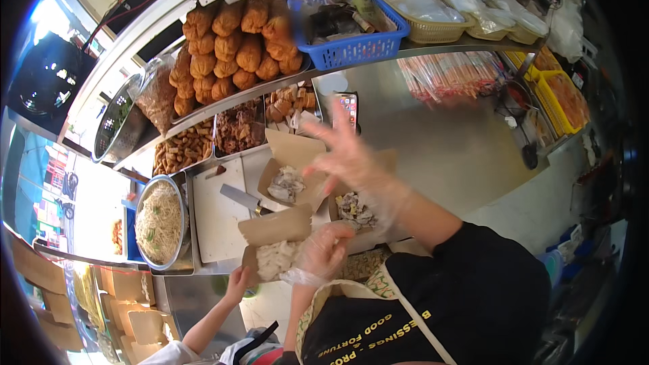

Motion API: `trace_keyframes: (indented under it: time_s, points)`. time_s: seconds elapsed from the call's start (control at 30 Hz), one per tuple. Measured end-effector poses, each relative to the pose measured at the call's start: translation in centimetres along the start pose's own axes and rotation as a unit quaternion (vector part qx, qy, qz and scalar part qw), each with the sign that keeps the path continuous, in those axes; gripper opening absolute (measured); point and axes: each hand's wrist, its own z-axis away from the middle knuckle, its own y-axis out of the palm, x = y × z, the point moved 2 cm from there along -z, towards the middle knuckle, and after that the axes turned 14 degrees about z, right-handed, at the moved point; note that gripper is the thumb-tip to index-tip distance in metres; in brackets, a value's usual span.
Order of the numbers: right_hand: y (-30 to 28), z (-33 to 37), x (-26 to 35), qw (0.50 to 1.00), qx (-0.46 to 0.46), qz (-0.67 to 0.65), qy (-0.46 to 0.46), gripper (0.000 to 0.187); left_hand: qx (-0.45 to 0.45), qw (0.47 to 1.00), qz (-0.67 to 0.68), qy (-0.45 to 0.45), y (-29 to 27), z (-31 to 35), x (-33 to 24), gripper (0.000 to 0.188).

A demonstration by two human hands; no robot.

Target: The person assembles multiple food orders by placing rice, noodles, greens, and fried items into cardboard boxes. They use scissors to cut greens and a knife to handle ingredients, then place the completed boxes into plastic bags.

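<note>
My right hand (353, 162), in a clear plastic glove, is raised above the counter with its fingers spread and nothing in them. Below it are an open brown takeaway box (267, 174) with pale food inside and another box holding chopped pale and yellowish food (356, 211). My left hand (323, 251), also gloved, has curled fingers beside a third takeaway box (276, 219) of white food; whether it holds anything is hidden. Another person's hand (236, 285) grips that box's left edge. A knife (241, 196) lies between the boxes and a white cutting board (216, 226).
At left stands a metal bowl of noodles (161, 226). Trays of fried pieces (184, 149) and dark chopped food (240, 125) line the back, below a shelf with stacked golden-brown food (230, 47) and a blue basket (351, 47). A phone (348, 109) and wrapped chopsticks (449, 76) lie behind.
</note>
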Motion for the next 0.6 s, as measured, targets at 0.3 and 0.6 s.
trace_keyframes:
  time_s: [0.3, 0.6]
  points:
    - [-9.5, 8.1, 2.7, 0.949, -0.089, 0.191, 0.233, 0.038, -0.428, 0.885, 0.18, 0.042, -8.1, 6.9, -0.1, 0.005]
    - [-7.2, 9.3, -5.8, 0.759, 0.175, 0.523, 0.346, 0.047, -0.427, 0.854, 0.274, -0.115, -8.7, 6.9, 1.9, 0.016]
